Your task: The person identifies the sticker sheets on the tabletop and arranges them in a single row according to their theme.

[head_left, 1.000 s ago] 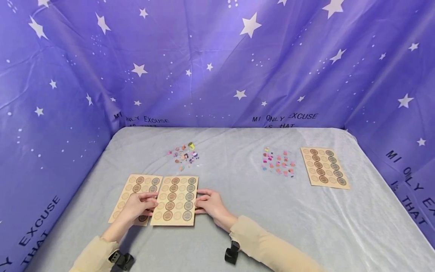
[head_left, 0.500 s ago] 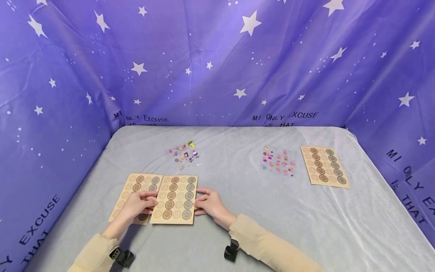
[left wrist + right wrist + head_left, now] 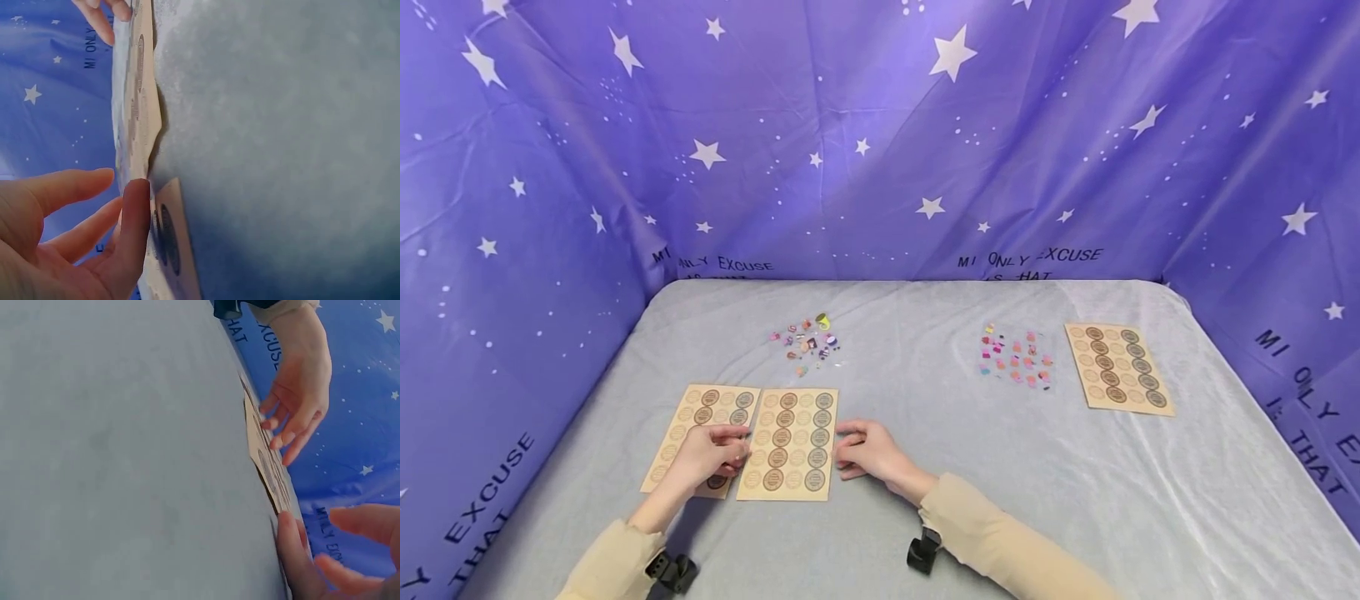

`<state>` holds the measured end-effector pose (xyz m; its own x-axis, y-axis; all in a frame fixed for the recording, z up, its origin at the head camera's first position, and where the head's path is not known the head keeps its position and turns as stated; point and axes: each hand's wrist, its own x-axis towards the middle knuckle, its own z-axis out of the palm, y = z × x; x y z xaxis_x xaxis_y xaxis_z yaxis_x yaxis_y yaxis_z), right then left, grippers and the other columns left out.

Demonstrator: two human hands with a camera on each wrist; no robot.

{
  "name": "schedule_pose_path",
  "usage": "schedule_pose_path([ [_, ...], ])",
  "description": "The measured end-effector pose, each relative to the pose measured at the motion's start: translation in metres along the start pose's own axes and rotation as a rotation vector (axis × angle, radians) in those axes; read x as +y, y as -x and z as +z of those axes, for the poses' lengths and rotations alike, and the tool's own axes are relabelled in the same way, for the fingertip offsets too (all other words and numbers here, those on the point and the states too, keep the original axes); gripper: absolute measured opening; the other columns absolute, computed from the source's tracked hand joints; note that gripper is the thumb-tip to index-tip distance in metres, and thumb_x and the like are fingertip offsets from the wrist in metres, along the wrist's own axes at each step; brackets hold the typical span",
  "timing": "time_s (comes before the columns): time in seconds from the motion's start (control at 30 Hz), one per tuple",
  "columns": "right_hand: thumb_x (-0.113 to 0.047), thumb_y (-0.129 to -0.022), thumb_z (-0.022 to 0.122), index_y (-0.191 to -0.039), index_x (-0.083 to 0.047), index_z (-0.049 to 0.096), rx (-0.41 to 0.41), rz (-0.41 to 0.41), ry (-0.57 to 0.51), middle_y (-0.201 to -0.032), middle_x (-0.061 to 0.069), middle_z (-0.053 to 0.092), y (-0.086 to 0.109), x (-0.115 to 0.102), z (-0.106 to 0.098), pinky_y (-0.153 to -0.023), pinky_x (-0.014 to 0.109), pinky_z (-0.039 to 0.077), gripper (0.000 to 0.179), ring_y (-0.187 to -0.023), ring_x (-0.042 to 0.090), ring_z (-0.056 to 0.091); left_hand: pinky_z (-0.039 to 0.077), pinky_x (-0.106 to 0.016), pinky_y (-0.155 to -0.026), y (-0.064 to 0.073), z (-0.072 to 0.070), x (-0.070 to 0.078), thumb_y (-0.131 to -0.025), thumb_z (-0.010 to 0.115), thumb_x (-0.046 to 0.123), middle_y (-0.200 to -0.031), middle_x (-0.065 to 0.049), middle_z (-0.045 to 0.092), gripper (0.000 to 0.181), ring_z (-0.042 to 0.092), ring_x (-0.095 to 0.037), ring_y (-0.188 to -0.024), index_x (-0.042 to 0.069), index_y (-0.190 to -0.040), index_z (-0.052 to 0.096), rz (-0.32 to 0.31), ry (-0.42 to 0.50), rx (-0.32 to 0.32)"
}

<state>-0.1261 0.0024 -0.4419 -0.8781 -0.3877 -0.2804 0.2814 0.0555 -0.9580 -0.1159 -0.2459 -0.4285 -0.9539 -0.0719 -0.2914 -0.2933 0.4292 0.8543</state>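
Note:
Two kraft-brown sheets of round stickers lie side by side at the front left. The fingertips of my left hand [image 3: 706, 457] are at the left edge of the nearer-middle sticker sheet [image 3: 786, 446], over the left sticker sheet [image 3: 692, 408], part of which the hand hides. My right hand [image 3: 872, 454] is just beyond the middle sheet's right edge, with a small gap in the head view. In the left wrist view the fingers of my left hand [image 3: 81, 231] are loosely bent and spread, pinching nothing. My right hand [image 3: 350, 562] likewise has its thumb and fingers apart.
At the back stands a patch of small colourful stickers [image 3: 811, 342]. Further right lies a clear sheet of pink and orange stickers [image 3: 1015, 357], and beside it a third brown sticker sheet [image 3: 1118, 369]. A purple star-patterned curtain [image 3: 880, 100] surrounds the grey cloth-covered table [image 3: 962, 517].
The middle sticker sheet has come down flat next to the left one. My right hand has let go of its edge and shifted slightly right; my left hand has barely moved.

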Motion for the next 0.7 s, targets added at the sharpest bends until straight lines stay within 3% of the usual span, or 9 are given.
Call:
schedule_pose_path([
  [0.13,0.002,-0.082,0.054,-0.113,0.011,0.051,-0.07,-0.014,0.003,-0.082,0.015,0.06,0.002,0.0,-0.012,-0.062,0.034,0.055,0.032,-0.065,0.016,0.06,0.052,-0.028,-0.051,-0.001,0.0,0.004,-0.078,0.054,-0.002,-0.073,-0.008,0.06,0.035,0.056,-0.014,-0.058,-0.013,-0.112,0.053,0.051,-0.064,0.002],
  [0.4,-0.002,-0.084,0.053,-0.111,0.013,0.051,-0.093,-0.069,0.049,-0.088,0.024,0.059,0.008,-0.007,-0.039,-0.066,0.037,0.054,0.032,-0.069,0.018,0.06,0.054,-0.029,-0.055,-0.008,0.006,0.011,-0.082,0.057,0.003,-0.084,-0.016,0.062,0.035,0.06,-0.017,-0.064,-0.012,-0.113,0.053,0.176,-0.023,-0.08],
  [0.7,-0.003,-0.085,0.051,-0.114,0.015,0.048,-0.084,-0.087,0.084,-0.096,0.028,0.059,0.015,-0.011,-0.07,-0.069,0.04,0.054,0.034,-0.072,0.021,0.06,0.053,-0.028,-0.057,-0.015,0.027,0.021,-0.08,0.059,0.006,-0.083,-0.015,0.062,0.034,0.06,-0.018,-0.065,-0.008,-0.112,0.055,0.184,0.037,-0.154],
])
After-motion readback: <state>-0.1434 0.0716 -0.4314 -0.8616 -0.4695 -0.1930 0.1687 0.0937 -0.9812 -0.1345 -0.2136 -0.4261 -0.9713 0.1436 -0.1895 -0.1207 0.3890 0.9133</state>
